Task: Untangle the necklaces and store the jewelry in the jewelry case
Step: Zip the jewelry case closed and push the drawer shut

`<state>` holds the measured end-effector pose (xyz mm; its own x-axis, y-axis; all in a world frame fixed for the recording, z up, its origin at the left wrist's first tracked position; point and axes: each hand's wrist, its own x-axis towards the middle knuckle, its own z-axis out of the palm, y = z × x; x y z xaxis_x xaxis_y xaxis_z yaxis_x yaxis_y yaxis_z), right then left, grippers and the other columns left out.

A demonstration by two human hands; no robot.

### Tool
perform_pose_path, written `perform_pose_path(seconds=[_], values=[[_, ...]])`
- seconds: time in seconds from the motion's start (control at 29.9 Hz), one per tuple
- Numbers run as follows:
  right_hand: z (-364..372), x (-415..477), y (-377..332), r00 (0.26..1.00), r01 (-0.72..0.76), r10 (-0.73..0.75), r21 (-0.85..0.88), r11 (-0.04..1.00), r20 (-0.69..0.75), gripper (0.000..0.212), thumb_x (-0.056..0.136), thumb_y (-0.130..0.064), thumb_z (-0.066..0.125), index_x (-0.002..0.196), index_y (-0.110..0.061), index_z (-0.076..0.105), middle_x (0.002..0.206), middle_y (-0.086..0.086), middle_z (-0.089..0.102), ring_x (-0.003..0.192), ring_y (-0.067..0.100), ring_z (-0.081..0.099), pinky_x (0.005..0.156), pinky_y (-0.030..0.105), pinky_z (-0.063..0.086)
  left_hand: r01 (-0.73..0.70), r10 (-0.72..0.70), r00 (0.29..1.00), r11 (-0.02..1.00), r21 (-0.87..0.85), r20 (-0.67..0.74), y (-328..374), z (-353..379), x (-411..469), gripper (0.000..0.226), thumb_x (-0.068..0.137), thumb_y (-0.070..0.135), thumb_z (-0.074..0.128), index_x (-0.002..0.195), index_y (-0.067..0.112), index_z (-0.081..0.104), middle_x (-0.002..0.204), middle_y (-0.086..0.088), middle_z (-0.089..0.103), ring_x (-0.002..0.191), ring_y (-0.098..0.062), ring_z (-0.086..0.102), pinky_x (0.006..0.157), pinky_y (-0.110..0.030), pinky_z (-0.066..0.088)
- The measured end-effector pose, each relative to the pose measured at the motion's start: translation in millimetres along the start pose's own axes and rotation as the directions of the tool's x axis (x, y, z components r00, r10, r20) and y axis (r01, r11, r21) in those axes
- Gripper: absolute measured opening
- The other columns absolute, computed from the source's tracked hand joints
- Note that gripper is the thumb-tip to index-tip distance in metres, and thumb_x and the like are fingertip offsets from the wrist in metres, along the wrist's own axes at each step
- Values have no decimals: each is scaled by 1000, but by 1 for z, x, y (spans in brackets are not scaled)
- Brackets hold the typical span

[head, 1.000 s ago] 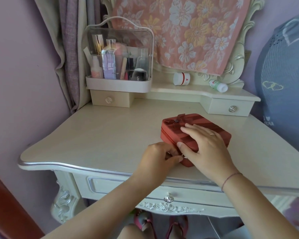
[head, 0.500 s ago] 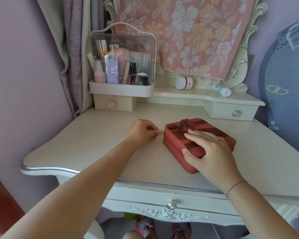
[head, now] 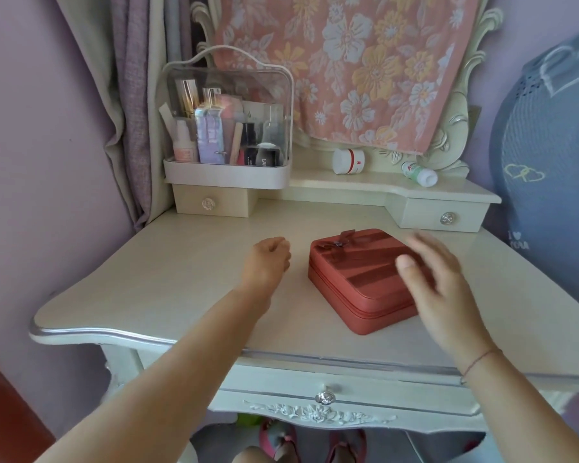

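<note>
Left hand (head: 266,262) lies curled in a loose fist, nothing seen in it, just off the 9 o'clock side of the closed red jewelry case (head: 355,279). Right hand (head: 438,289), blurred, fingers spread wide, hangs over the case's 3 o'clock edge; contact unclear. The case lies on the worktop (head: 198,279), with a cosmetics organizer (head: 228,177) at 11 o'clock

One table (head: 181,279), one case (head: 358,279), two hands.
There were a left hand (head: 266,262), a right hand (head: 438,289), one organizer (head: 228,175), one jar (head: 348,161), one bottle (head: 420,174) and three knobs (head: 209,204).
</note>
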<state>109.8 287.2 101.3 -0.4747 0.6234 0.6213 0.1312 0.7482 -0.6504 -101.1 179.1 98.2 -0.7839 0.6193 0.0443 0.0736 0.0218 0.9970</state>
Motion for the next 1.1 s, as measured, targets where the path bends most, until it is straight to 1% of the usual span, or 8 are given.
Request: perform_pose_path(seconds=[0.1, 0.17, 0.33, 0.53, 0.74, 0.84, 0.97, 1.1], values=[[-8, 1, 14, 942, -333, 336, 188, 924, 13, 46, 97, -37, 48, 139, -20, 45, 142, -4, 46, 128, 3, 39, 108, 22, 26, -9, 17, 997, 994, -111, 72, 0, 10, -50, 20, 102, 32, 43, 91, 25, 58, 97, 10, 61, 97, -10, 59, 98, -29, 42], [-8, -4, 15, 919, -390, 390, 247, 887, 53, 43, 99, -34, 44, 139, -19, 45, 142, -6, 47, 127, 1, 39, 104, 19, 26, -15, 41, 987, 986, -166, 152, -1, 18, -76, 21, 102, 40, 41, 91, 38, 59, 99, 28, 60, 104, 6, 54, 103, -24, 37], [-12, -26, -2, 922, -381, 386, 281, 881, 39, 42, 97, -35, 45, 136, -21, 50, 136, -10, 52, 128, 4, 44, 106, 22, 31, -2, 55, 961, 981, -192, 272, 0, 25, -85, 33, 92, 61, 36, 109, 46, 61, 107, 34, 63, 107, 18, 52, 101, -19, 35], [-8, -58, -29, 931, -364, 338, 310, 878, 137, 54, 89, -47, 45, 139, -27, 46, 134, -20, 51, 119, -12, 45, 92, 4, 33, 9, 31, 967, 988, -153, 253, 7, 14, -73, 54, 99, 58, 28, 124, 27, 63, 115, 10, 70, 110, -3, 63, 92, -20, 44], [-9, -57, -31, 929, -368, 336, 309, 877, 153, 47, 95, -39, 47, 140, -26, 46, 136, -17, 52, 120, -11, 45, 89, 2, 34, 2, 25, 970, 994, -108, 243, 6, 11, -75, 54, 96, 65, 30, 126, 33, 61, 121, 12, 67, 118, -8, 58, 113, -36, 36], [-11, -63, -35, 930, -364, 319, 345, 865, 181, 45, 95, -37, 47, 139, -27, 44, 130, -24, 50, 108, -27, 42, 84, -5, 33, -4, 26, 972, 996, -92, 235, 2, 7, -82, 62, 89, 73, 33, 132, 36, 57, 128, 13, 63, 125, -9, 53, 115, -39, 32], [-6, -97, -38, 965, -245, 263, 333, 911, -10, 37, 94, -42, 52, 129, -29, 50, 128, -20, 53, 119, -11, 47, 99, 12, 37, -228, 227, 973, 974, 23, 37, -4, -4, -125, 53, 97, 55, 39, 143, 30, 44, 141, 21, 46, 132, 4, 39, 108, -13, 28], [6, -145, -38, 950, -156, 229, 310, 938, -214, 27, 82, -37, 48, 99, -20, 61, 100, -15, 64, 98, 1, 59, 84, 7, 41, -497, 509, 847, 861, 110, -156, -39, -21, -178, 28, 99, 36, 42, 107, 24, 66, 107, 18, 65, 109, 0, 58, 86, -7, 40]])
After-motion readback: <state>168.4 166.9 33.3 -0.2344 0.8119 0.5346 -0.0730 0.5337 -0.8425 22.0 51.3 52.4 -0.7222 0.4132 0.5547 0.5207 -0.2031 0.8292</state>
